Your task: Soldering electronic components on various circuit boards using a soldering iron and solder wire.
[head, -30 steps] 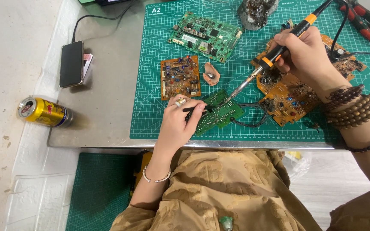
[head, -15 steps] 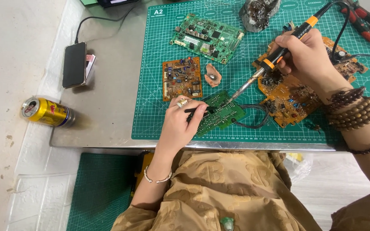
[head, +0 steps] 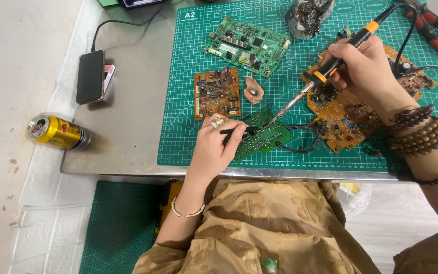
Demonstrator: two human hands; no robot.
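Gripping an orange-and-black soldering iron (head: 330, 66) in curled fingers, the right hand (head: 368, 71) angles its tip down onto a small green circuit board (head: 262, 134). That board lies near the front edge of the green cutting mat (head: 188, 147). The left hand (head: 216, 147) rests on it, thumb and forefinger pinching what appears to be black tweezers (head: 236, 131). An orange board (head: 217, 93) lies just behind.
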